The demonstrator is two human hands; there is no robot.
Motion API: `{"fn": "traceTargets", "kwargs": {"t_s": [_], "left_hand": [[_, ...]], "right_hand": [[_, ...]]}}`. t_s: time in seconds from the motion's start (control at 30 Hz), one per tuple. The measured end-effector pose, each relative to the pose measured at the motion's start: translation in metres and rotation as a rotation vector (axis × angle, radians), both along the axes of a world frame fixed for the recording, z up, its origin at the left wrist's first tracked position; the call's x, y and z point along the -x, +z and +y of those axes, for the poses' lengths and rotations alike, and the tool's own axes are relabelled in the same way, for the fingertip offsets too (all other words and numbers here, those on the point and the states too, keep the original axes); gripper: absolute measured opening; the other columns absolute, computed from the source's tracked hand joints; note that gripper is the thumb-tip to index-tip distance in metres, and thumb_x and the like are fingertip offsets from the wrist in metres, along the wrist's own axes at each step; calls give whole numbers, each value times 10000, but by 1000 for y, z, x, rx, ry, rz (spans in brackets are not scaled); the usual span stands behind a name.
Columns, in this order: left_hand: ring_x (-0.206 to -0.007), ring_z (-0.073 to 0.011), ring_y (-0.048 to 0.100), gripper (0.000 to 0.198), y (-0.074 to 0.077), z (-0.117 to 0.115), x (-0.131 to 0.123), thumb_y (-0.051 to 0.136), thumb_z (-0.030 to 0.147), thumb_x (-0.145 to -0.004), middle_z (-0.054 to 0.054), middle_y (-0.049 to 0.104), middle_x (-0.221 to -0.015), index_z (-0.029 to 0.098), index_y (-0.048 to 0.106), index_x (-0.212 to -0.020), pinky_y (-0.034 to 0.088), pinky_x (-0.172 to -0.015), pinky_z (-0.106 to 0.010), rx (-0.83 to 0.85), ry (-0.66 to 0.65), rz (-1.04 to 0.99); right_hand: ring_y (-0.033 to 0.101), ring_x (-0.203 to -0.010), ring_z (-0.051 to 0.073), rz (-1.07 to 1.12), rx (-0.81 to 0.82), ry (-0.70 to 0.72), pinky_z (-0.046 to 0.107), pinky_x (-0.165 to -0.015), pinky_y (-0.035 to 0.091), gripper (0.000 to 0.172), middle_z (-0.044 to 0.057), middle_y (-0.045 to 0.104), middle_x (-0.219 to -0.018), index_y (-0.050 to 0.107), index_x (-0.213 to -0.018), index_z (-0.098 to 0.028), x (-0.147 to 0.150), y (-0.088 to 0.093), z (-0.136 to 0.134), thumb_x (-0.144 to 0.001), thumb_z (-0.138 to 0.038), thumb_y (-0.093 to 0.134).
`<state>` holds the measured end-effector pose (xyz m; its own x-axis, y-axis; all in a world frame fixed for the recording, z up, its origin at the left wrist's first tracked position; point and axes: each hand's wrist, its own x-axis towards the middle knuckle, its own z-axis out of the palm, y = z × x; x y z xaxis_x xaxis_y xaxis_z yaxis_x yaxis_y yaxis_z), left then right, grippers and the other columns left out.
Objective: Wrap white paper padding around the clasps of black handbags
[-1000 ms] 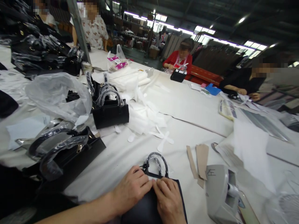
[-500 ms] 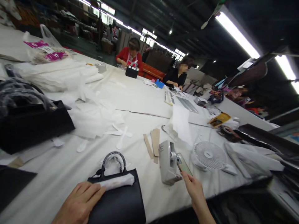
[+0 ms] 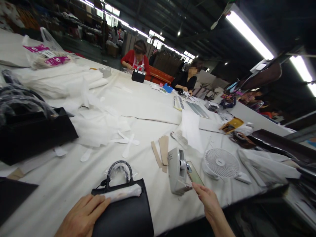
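Below the wearer's view, a black handbag [image 3: 123,214] lies on a white-covered table [image 3: 153,121], its plastic-wrapped handle [image 3: 120,164] pointing away from the wearer. The left hand [image 3: 82,214] rests on the bag's left side, fingers together and slightly bent, covering one end of a white wrapped strip [image 3: 125,193] that runs along the bag's top edge; its thumb is hidden, so whether it grips cannot be told. To the right, the right hand [image 3: 206,197] reaches to the near end of a grey tape dispenser [image 3: 175,172], thumb and forefinger nearly together; whether they pinch any tape cannot be told. A phone [image 3: 195,172] lies beside the dispenser, with a white fan [image 3: 220,163] further right.
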<state>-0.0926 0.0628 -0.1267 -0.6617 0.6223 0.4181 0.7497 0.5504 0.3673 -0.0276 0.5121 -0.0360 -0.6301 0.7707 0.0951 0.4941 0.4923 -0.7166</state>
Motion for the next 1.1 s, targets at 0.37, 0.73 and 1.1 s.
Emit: {"fn": "traceTargets", "kwargs": {"t_s": [0.37,0.73,1.1], "left_hand": [[-921,-204,543,516,0,5,1,325,-29,-865,-51,606,-1115,235,546,-1250,457,-843,-333,-76,1,-1],[-825,-228,495,377,46,17,5,360,-7,-887,-56,595,-934,197,582,-1116,430,-733,-383,0,77,-128],[-827,-223,473,223,42,15,3,444,70,-925,-28,584,-902,190,600,-1031,399,-728,-374,-71,84,-183]], "right_hand": [[502,-461,144,-107,315,-142,260,-442,384,463,29,578,-487,623,-535,-160,-27,-51,-24,-500,-621,612],[613,-578,198,-77,326,365,277,-564,502,487,47,689,-644,738,-790,-170,22,-18,-165,-619,-623,677],[541,-546,177,-249,261,759,269,-536,394,346,15,594,-548,689,-673,-183,60,0,-275,-792,-466,530]]}}
